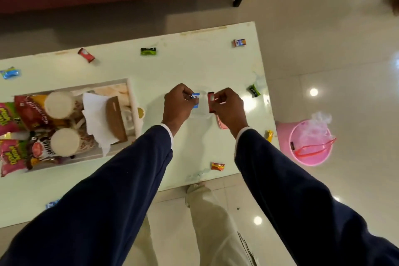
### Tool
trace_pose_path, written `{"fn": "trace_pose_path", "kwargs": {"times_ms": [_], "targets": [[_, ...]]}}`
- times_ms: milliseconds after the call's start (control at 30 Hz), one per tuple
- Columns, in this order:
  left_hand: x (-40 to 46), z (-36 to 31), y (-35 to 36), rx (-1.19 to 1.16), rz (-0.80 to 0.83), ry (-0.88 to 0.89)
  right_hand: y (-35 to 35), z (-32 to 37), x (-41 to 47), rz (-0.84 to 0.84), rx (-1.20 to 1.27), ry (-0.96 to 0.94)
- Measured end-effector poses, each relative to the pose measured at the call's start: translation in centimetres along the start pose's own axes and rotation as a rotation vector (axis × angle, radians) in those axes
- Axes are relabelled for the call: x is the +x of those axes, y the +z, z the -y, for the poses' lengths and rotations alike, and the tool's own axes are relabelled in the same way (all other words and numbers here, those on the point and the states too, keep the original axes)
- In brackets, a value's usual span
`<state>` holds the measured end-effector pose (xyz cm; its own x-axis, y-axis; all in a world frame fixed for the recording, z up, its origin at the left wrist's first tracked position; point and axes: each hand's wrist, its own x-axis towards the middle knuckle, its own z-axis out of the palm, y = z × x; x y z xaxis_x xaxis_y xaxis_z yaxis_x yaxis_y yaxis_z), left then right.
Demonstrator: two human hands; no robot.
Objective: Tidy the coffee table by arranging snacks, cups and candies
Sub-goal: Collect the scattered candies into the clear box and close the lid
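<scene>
Pinching candies: left hand [176, 103] blue candy [196, 100], right hand [228, 107] red candy [211, 102].

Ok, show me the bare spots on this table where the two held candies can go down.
Bare top lies between the tray and the left hand, and between the green candy and both hands, the right hand included. The tray, packed with cups and snack bags, is crowded; candies dot the table edges.

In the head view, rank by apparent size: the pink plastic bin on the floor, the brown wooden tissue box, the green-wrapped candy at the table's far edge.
Largest to smallest:
1. pink plastic bin
2. brown wooden tissue box
3. green-wrapped candy
The gaps look clear, though nothing fixes true scale.
</scene>
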<state>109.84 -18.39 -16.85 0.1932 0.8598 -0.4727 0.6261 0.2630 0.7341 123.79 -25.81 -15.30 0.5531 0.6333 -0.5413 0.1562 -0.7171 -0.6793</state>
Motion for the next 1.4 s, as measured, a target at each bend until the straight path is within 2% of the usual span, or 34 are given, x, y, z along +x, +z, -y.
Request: {"fn": "trace_pose_path", "kwargs": {"times_ms": [167, 300, 467, 600, 800, 967, 1067, 1167, 1267, 1400], "targets": [[1.5, 0.7, 0.4, 0.133, -0.038, 0.049, 1.0, -0.1, 1.5, 0.030, -0.070, -0.036], [1.2, 1.8, -1.7, 0.197, -0.065, 0.127, 0.3, 0.5, 0.7, -0.023, -0.042, -0.091], [-1.1, 4.2, -7.3, 0.154, -0.108, 0.077, 3.4, 4.6, -1.6, 0.170, 0.004, -0.164], [-2.6, 6.3, -14.7, 0.062, -0.178, 0.100, 10.8, 10.0, -4.4, 0.320, -0.022, -0.271], [-4.0, 12.7, -30.3, -0.063, -0.418, 0.135, 25.8, 18.8, -11.1, 0.521, -0.068, -0.462], [-4.0, 21.1, -42.9, -0.142, -0.547, 0.082, 38.4, 25.0, -15.2, 0.566, -0.163, -0.596], [-2.4, 26.8, -48.6, -0.089, -0.532, 0.027, 44.9, 27.7, -15.4, 0.555, -0.309, -0.678], [0.6, 32.0, -52.5, 0.041, -0.417, -0.017, 50.4, 29.3, -13.6, 0.486, -0.515, -0.743], [4.1, 35.0, -54.5, 0.231, -0.254, -0.007, 53.5, 29.8, -10.4, 0.409, -0.696, -0.758], [8.1, 36.7, -54.8, 0.470, -0.228, 0.058, 55.6, 29.6, -6.1, 0.275, -0.787, -0.752]]}}
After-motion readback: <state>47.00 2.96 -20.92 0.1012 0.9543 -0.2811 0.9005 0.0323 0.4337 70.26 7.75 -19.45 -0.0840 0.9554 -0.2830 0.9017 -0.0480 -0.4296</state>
